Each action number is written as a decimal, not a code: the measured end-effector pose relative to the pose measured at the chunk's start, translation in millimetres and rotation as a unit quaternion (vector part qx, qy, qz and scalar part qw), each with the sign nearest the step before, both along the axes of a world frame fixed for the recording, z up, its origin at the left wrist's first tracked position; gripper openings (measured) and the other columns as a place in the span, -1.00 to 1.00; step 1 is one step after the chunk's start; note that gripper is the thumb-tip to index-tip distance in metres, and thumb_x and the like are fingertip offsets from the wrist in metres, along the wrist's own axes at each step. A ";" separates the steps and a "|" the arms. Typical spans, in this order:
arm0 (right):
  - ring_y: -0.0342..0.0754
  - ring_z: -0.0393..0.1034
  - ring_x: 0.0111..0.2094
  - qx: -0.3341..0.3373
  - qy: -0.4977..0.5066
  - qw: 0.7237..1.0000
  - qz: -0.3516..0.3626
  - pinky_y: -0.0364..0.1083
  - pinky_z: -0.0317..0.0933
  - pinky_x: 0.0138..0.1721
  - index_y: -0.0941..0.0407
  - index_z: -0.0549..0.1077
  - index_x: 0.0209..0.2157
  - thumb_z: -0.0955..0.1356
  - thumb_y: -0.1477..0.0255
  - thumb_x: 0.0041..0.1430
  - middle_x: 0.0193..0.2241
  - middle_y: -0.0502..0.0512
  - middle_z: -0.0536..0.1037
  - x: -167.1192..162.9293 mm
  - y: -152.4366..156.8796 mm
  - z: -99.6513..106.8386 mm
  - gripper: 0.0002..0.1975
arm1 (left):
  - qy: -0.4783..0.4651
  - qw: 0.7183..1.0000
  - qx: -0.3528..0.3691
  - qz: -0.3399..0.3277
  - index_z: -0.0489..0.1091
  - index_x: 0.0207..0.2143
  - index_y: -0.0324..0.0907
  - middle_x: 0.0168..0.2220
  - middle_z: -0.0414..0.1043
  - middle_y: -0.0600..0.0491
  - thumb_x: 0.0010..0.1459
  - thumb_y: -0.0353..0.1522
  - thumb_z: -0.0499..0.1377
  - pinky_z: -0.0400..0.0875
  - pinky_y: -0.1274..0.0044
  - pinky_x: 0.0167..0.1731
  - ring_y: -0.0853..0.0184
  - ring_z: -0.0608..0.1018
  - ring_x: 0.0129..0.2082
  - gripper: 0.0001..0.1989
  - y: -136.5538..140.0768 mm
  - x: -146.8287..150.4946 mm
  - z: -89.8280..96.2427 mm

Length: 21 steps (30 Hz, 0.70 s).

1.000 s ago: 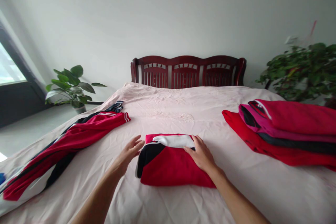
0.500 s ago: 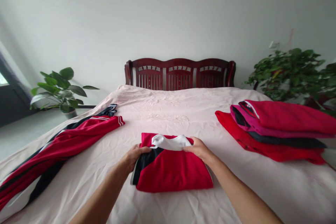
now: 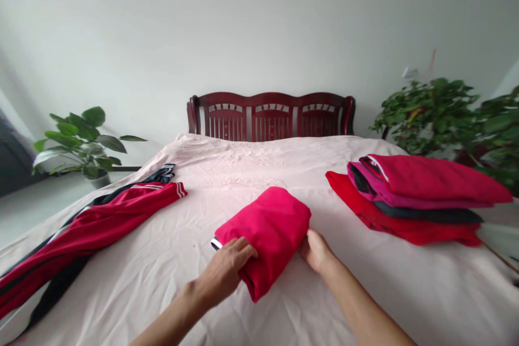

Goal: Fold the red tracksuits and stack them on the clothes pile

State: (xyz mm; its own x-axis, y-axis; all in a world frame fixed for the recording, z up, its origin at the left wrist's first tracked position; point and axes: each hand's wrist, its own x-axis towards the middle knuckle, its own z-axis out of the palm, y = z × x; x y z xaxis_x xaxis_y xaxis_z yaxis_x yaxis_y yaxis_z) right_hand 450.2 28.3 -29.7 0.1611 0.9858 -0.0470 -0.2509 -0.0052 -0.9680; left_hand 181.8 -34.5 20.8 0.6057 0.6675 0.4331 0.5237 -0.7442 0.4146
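A folded red top (image 3: 271,232) is between my hands over the middle of the bed, turned at a slant with its plain red side up. A strip of white and dark edging shows at its left corner. My left hand (image 3: 231,265) is closed on its near left side, the fingers curled over the cloth. At the right edge, my right hand (image 3: 316,251) grips the top from the side, with its fingertips hidden behind the fabric. Whether the top touches the sheet underneath, I cannot tell.
A pile of folded red, magenta and dark clothes (image 3: 425,189) lies on the right of the bed. Red and dark striped garments (image 3: 105,221) stretch along the left. Beyond the pale pink sheet (image 3: 227,162) stands a wooden headboard (image 3: 271,113). Potted plants (image 3: 87,140) flank the bed.
The top has been turned over: its white collar and dark panel are out of sight, and plain red cloth faces up. Both hands have moved from the collar to its sides.
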 end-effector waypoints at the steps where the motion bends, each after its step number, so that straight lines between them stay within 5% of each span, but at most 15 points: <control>1: 0.15 0.53 -0.26 -0.027 0.025 0.999 0.007 0.11 0.40 -0.23 0.03 0.53 -0.32 0.36 0.14 0.09 -0.33 0.17 0.66 -0.4 -2.8 -6.5 -0.73 | 0.012 1.000 -0.001 0.016 0.44 -0.20 -0.10 -0.25 0.50 0.05 -0.07 -0.75 -0.01 0.36 0.53 -0.28 0.33 0.52 -0.26 -0.49 1.7 2.2 -12.7; 5: 0.11 0.52 -0.10 -0.109 0.167 0.977 0.077 0.08 0.37 -0.10 -0.01 0.53 -0.10 0.31 0.02 0.18 -0.10 0.12 0.64 -0.3 -13.0 -1.8 -0.58 | -0.027 0.996 -0.004 0.081 0.42 -0.13 -0.08 -0.17 0.47 0.03 -0.08 -0.74 -0.02 0.37 0.48 -0.20 0.29 0.51 -0.18 -0.44 5.9 3.2 -36.5; 11: 0.18 0.46 0.06 -0.028 0.149 0.980 0.128 0.10 0.36 0.01 0.11 0.51 0.02 0.47 0.12 0.05 0.01 0.20 0.60 -29.5 -39.6 19.7 -0.46 | -0.116 0.985 -0.022 0.126 0.41 -0.24 -0.12 -0.21 0.48 0.00 -0.12 -0.66 0.01 0.41 0.45 -0.20 0.25 0.52 -0.19 -0.57 -1.9 2.0 -43.2; 16: 0.21 0.52 -0.02 -0.044 0.172 0.983 0.048 0.11 0.42 -0.06 0.09 0.51 0.00 0.51 0.15 -0.07 -0.10 0.18 0.65 -65.0 -44.8 12.1 -0.41 | -0.154 0.977 -0.018 0.143 0.43 -0.22 -0.09 -0.18 0.50 -0.02 -0.10 -0.64 0.02 0.46 0.43 -0.17 0.22 0.55 -0.15 -0.57 -2.3 1.9 -59.2; 21: 0.19 0.57 -0.25 -0.066 0.164 0.980 -0.092 0.07 0.44 -0.22 0.10 0.54 -0.26 0.50 0.38 -0.27 -0.38 0.09 0.67 -71.2 -27.3 3.3 -0.59 | -0.168 0.976 0.030 0.137 0.46 -0.15 -0.05 -0.10 0.52 -0.01 0.01 -0.60 0.06 0.48 0.42 -0.06 0.22 0.57 -0.06 -0.58 0.7 -9.0 -71.0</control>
